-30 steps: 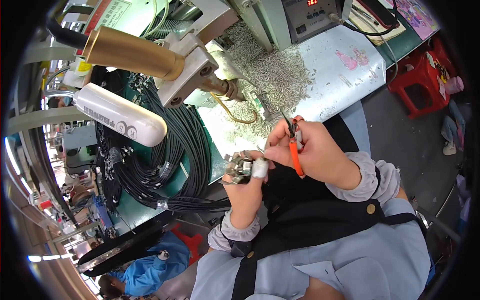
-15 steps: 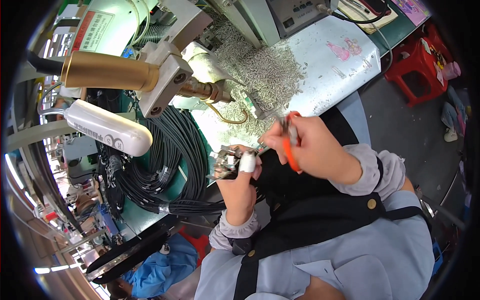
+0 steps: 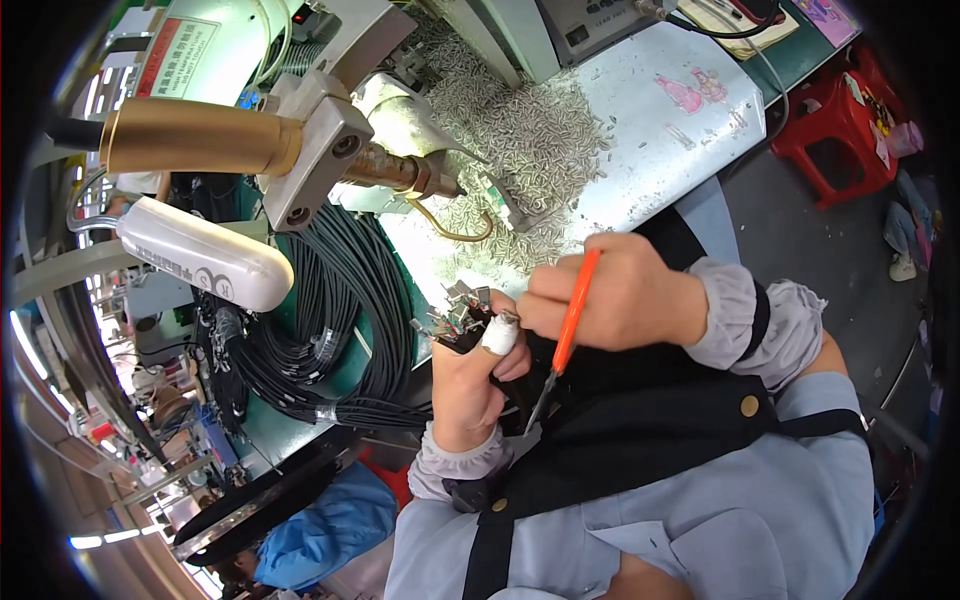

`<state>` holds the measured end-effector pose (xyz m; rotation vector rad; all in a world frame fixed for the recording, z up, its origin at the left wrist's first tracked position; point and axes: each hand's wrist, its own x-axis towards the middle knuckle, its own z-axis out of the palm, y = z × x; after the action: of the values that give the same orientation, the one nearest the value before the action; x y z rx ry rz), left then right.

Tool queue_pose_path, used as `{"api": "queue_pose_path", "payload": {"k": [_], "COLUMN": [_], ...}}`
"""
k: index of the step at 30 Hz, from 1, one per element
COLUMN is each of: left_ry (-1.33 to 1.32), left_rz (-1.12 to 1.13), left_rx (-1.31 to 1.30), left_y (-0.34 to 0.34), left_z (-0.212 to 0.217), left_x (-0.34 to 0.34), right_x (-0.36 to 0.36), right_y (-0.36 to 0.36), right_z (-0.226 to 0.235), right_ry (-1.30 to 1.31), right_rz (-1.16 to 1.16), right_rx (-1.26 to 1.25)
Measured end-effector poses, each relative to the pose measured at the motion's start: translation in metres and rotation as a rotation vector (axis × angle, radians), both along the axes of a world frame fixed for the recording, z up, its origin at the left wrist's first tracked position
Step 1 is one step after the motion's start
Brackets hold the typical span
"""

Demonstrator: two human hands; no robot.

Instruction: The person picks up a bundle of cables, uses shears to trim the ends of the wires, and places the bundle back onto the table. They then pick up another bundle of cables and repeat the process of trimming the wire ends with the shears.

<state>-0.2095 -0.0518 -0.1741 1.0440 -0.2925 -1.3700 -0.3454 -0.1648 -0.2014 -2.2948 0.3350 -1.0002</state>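
My left hand (image 3: 465, 385) is closed around a bunch of cable ends with small metal connectors (image 3: 455, 318), which stick up past the fingers. White tape (image 3: 498, 336) wraps its thumb. My right hand (image 3: 630, 295) grips a tool with a long orange handle (image 3: 577, 312) and a narrow dark metal end pointing down toward my apron; its exact kind is unclear. The right fingertips meet the left thumb at one connector, and part of that contact is hidden.
A brass-coloured heating tool (image 3: 210, 140) on a clamp and a white cylinder (image 3: 205, 255) overhang the left. Coiled black cables (image 3: 385, 340) lie below. Many small metal pieces (image 3: 510, 130) cover the metal worktop (image 3: 660, 150). A red stool (image 3: 835, 150) stands right.
The orange-handled tool has swung round in my right hand, its metal end now pointing down. My right fingertips have come to the left thumb. The connectors in my left hand have tilted.
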Motion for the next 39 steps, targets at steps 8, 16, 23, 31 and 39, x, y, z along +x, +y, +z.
{"api": "queue_pose_path", "payload": {"k": [8, 16, 23, 31, 39], "left_ry": [-0.205, -0.863, -0.172, -0.502, -0.047], "left_rz": [0.024, 0.152, 0.086, 0.176, -0.024], "left_rx": [0.128, -0.029, 0.073, 0.019, 0.089], "left_y": [0.0, -0.002, -0.003, -0.006, -0.03], "left_z": [0.008, -0.005, 0.004, -0.001, -0.008], "left_x": [-0.002, -0.013, -0.004, -0.009, 0.022], "right_x": [-0.006, -0.001, -0.006, -0.013, -0.017], "right_y": [-0.007, 0.016, 0.015, 0.021, 0.016], "right_z": [0.018, 0.002, 0.014, 0.012, -0.009], "right_ry": [0.073, 0.015, -0.088, 0.433, 0.215], "right_rz": [-0.029, 0.022, 0.087, -0.074, -0.05], "right_rx": [-0.404, 0.527, 1.003, 0.46, 0.67]}}
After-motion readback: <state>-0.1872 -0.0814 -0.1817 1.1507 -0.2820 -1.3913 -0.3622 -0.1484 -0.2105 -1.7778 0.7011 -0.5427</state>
